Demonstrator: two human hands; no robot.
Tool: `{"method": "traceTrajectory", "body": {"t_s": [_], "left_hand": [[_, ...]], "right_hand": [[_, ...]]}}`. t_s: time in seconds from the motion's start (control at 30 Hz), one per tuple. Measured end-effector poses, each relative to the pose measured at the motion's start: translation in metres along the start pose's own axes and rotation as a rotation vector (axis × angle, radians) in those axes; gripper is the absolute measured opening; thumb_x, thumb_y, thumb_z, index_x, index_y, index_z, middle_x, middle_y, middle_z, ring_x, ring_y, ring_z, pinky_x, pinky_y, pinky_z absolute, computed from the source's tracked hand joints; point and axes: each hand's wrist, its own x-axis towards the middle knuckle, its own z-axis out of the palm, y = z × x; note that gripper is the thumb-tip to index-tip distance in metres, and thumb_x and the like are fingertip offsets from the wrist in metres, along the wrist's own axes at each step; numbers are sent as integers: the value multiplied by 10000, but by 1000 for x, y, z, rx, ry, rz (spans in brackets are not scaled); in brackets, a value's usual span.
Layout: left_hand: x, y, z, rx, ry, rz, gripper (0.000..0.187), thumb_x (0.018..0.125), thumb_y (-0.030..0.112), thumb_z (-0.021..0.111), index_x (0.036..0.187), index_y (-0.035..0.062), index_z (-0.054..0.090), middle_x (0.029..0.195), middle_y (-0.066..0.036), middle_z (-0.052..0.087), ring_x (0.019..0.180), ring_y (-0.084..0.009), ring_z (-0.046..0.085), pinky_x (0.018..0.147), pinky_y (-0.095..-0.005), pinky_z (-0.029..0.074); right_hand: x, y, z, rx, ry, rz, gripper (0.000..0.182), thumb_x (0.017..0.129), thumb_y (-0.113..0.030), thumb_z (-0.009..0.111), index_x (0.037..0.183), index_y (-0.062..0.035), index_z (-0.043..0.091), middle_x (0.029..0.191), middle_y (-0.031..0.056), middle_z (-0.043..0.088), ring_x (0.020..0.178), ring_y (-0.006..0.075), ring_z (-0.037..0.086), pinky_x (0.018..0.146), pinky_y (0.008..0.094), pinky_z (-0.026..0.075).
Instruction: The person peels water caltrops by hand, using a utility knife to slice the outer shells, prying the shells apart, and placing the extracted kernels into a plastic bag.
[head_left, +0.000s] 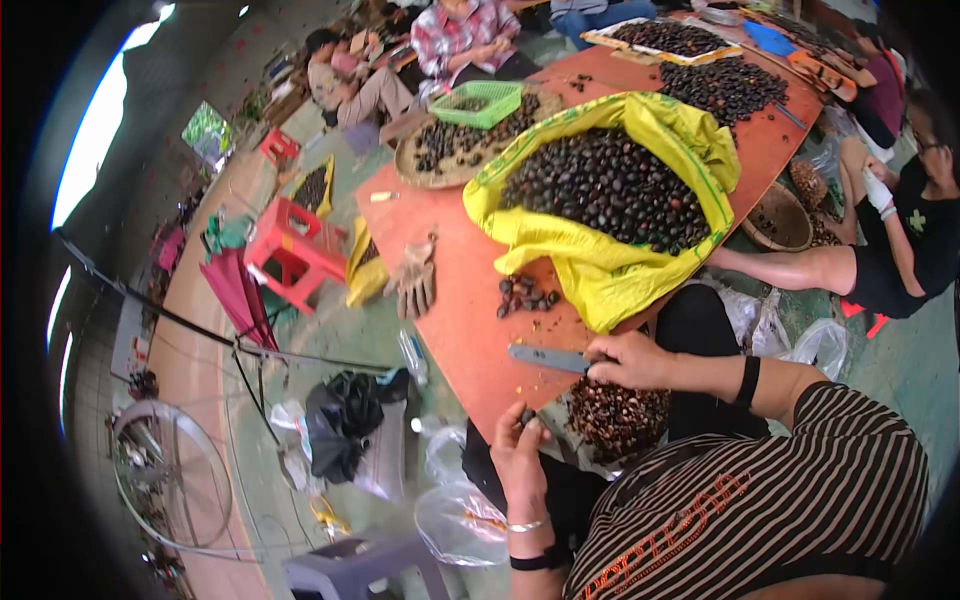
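Observation:
My right hand [630, 360] is closed around the dark handle of a knife. Its broad grey blade [547, 357] points left above the orange-red tabletop [455, 300]. Lower down, near the table edge, my left hand [520, 450] pinches a small dark nut [527, 416] between thumb and fingers. Between my hands and below the table edge is a heap of brown and pale pieces [618, 418]. A small pile of dark nuts [526, 296] lies beyond the blade. Behind it, an open yellow sack [590, 285] is full of the same nuts.
A woven tray [425, 170] with nuts and a green basket [478, 104] stand farther back. A brown glove [412, 280] hangs at the table's left edge. A red stool [300, 250] and a bicycle wheel [172, 475] are leftward. A co-worker [905, 230] sits at right.

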Motion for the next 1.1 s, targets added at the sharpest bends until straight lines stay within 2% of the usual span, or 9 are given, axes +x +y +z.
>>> {"method": "traceTrajectory", "body": {"t_s": [0.1,0.23,0.3,0.33,0.43,0.53,0.6,0.83,1.1], "left_hand": [[12,-3,-12,265,-2,-104,317,834,-21,554,1147,-46,515,953,-73,575,758,-109,551,630,-222,474],[35,-22,-22,372,-31,18,288,845,13,569,1127,-40,551,889,-55,596,737,-95,560,646,-231,488],[47,-33,-34,768,-42,238,254,809,30,609,1055,-28,581,931,-142,619,769,-231,606,655,-326,492],[52,-28,-35,955,-72,529,235,776,47,639,1007,12,612,929,-163,605,781,-316,600,677,-390,490],[56,-16,-33,1194,-50,493,223,768,72,653,989,46,628,872,-146,594,780,-324,596,662,-392,487],[60,-14,-37,1111,-86,501,247,744,60,669,990,69,645,785,-127,598,723,-302,600,644,-363,480],[60,-14,-40,1094,-109,496,245,743,54,668,986,65,645,785,-127,598,722,-298,600,646,-361,480],[67,-12,-42,1021,-157,443,261,727,19,682,986,44,650,769,-124,592,701,-262,615,628,-333,491],[69,-10,-45,1044,-158,441,229,756,55,671,984,43,651,760,-116,593,692,-266,613,615,-337,489]], "right_hand": [[15,3,0,-215,-37,-19,290,759,-251,677,967,-73,580,786,147,595,755,326,597,667,415,458],[37,-2,21,-325,-21,-157,339,736,-240,693,1005,-75,570,857,138,525,826,326,545,707,417,442],[45,-9,33,-437,36,-289,370,733,-238,697,1032,-66,562,893,141,477,857,335,514,736,423,441],[49,-10,39,-432,21,-286,370,733,-238,697,1032,-66,562,893,141,477,857,335,514,736,423,441],[59,-7,46,-477,6,-305,378,739,-202,681,1060,-49,551,930,166,487,870,352,517,743,445,440],[59,-13,38,-442,-78,-241,345,755,-172,630,1057,-24,552,918,166,513,859,347,530,744,445,441],[52,-21,26,-188,-283,-80,330,767,-159,568,1057,-1,550,885,167,540,835,339,547,737,434,442],[34,-17,26,64,-402,-138,305,824,-196,569,1055,3,552,888,160,567,842,325,566,753,411,443],[44,-13,38,-4,-478,-172,294,854,-177,569,1086,1,537,918,164,569,868,334,573,752,395,458]]}}
